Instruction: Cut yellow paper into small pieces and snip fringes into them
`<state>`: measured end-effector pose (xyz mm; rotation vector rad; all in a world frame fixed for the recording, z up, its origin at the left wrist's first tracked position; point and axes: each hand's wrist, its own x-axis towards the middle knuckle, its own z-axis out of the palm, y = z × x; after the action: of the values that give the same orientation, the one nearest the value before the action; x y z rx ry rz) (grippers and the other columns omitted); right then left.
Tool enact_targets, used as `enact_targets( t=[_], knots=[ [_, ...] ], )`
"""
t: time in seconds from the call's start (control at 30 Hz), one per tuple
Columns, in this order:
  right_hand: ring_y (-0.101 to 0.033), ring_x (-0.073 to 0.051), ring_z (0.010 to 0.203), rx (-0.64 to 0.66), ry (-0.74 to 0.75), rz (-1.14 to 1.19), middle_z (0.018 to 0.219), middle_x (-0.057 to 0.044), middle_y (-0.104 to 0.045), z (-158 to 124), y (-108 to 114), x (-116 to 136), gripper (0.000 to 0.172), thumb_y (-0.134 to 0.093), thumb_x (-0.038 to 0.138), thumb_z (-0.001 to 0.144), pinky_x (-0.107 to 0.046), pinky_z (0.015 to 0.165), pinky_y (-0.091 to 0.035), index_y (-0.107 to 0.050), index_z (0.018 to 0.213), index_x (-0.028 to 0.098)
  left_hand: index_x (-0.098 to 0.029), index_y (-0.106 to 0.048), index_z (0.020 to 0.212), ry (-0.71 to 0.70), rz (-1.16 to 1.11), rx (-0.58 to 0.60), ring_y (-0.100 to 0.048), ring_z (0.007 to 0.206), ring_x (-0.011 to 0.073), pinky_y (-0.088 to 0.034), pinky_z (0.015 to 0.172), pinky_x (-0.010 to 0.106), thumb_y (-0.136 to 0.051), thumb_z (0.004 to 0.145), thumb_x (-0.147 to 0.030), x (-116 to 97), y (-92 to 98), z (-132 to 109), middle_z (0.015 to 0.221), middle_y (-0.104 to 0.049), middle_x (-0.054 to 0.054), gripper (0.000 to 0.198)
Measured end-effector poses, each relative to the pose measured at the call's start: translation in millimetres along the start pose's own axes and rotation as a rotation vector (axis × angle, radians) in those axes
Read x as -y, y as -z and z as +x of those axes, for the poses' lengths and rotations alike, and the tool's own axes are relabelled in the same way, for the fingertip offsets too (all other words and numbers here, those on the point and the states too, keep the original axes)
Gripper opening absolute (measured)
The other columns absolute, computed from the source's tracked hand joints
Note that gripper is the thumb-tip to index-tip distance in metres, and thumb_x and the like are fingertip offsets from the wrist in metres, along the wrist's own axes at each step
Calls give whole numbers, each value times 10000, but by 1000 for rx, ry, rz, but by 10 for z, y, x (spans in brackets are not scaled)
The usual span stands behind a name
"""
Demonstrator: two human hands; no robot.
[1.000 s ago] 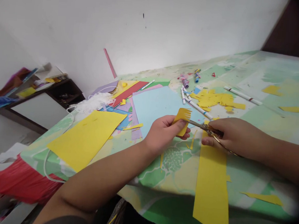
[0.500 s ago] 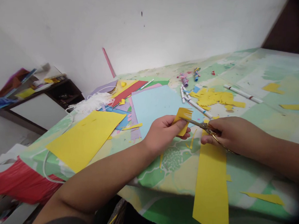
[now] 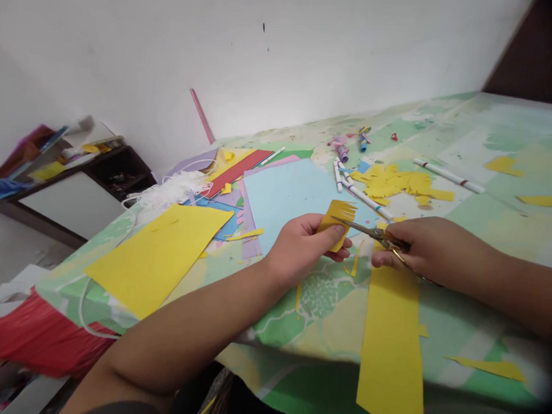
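My left hand (image 3: pixel 309 241) is closed on a small yellow paper piece (image 3: pixel 334 218), pinched under the thumb. Narrow slits run into the paper's right edge, making a fringe near its top. In my right hand (image 3: pixel 424 246) is a pair of scissors (image 3: pixel 369 231) with gold-coloured handles. The blades point left and lie at the paper's fringed side, just above my left thumb. Below my right hand a long yellow paper strip (image 3: pixel 391 347) hangs over the table's front edge.
A yellow sheet (image 3: pixel 159 255) lies at left beside white string (image 3: pixel 173 187). Light blue paper (image 3: pixel 286 195) is behind my hands. Yellow cut pieces (image 3: pixel 391 182), white marker-like sticks (image 3: pixel 448 175) and small rolled paper figures (image 3: pixel 341 150) lie farther back on the tablecloth (image 3: pixel 314 336).
The fringe strips on the small yellow paper stand more apart at its top right. The scissors have shifted only slightly, and both hands stay nearly in place.
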<state>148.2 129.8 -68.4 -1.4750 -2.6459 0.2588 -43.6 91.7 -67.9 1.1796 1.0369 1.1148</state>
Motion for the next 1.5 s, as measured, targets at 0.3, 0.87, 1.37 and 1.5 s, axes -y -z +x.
enact_targets(
  t=[0.3, 0.87, 1.37, 1.5],
  knots=[
    [-384, -144, 478, -32, 50, -8, 513, -3, -454, -13, -35, -31, 490, -375, 697, 689, -266, 448, -228, -361, 544, 229, -128, -566, 681, -20, -1, -25, -550, 510, 77, -469, 556, 239, -624, 682, -309, 11, -8, 4, 594, -589, -2, 190],
    [-380, -145, 508, -16, 52, -8, 545, -16, -469, -46, 63, 80, 375, -435, 531, 749, -271, 481, -236, -341, 555, 224, -135, -556, 666, -51, 65, -8, -539, 515, 69, -456, 555, 228, -604, 700, -326, 4, -18, -4, 588, -573, -11, 201],
    [-399, -146, 493, -23, 22, -22, 516, -5, -464, 4, -13, -2, 464, -396, 658, 697, -263, 448, -238, -367, 530, 227, -137, -564, 691, -28, 28, -33, -538, 496, 68, -455, 540, 228, -613, 689, -315, -5, -28, -14, 574, -571, -20, 184],
    [-388, -145, 487, -37, 23, -27, 506, -6, -456, 0, -13, -5, 484, -356, 675, 703, -266, 448, -235, -351, 520, 228, -139, -553, 715, 4, -8, 20, -553, 501, 74, -462, 543, 234, -606, 681, -266, 9, -6, 5, 603, -591, -14, 142]
  ],
)
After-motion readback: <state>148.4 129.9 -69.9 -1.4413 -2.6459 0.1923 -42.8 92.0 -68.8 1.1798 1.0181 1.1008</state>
